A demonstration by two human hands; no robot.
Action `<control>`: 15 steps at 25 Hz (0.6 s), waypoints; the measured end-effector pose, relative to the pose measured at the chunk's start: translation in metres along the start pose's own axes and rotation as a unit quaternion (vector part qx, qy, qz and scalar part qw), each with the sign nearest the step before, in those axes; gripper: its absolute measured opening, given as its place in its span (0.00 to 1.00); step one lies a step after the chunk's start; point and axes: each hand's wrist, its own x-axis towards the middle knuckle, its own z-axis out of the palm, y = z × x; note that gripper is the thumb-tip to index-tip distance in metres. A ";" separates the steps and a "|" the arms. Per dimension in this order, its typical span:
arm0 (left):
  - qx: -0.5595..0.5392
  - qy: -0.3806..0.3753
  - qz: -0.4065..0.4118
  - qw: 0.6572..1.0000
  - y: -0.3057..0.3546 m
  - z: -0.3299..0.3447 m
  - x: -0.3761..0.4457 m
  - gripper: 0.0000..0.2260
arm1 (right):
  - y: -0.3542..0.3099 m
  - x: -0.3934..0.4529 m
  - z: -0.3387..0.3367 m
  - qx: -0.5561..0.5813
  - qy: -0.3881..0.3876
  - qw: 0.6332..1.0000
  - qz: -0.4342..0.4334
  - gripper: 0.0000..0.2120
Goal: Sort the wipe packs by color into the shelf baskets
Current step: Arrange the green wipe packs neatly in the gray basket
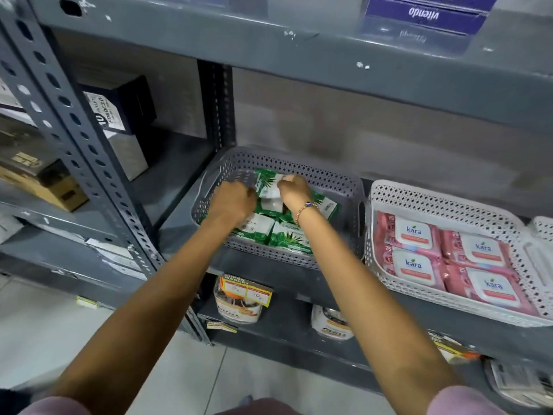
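Observation:
A grey perforated basket (287,166) stands on the middle shelf and holds several green wipe packs (288,238). Both of my hands reach into it. My right hand (294,191) pinches the top edge of an upright green pack (267,182) near the basket's back. My left hand (235,200) is closed beside that pack's left edge; whether it grips the pack is hidden. To the right, a white perforated basket (449,202) holds several pink wipe packs (416,238) lying flat.
A slotted grey shelf post (80,151) rises at the left, with dark boxes (122,106) behind it. The upper shelf (299,52) overhangs the baskets. Round tubs (239,301) sit on the shelf below. Another white basket edge (543,227) shows at far right.

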 end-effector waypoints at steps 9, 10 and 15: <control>-0.031 -0.192 0.143 0.970 0.023 0.007 0.072 0.22 | 0.014 -0.031 0.048 0.263 -0.006 0.955 0.137 0.17; -0.023 -0.178 0.138 0.974 0.022 0.010 0.073 0.22 | 0.012 -0.024 0.046 0.262 0.005 0.955 0.139 0.17; 0.100 -0.063 0.062 0.991 0.018 0.007 0.050 0.26 | 0.005 -0.016 0.028 0.237 -0.012 0.963 0.131 0.07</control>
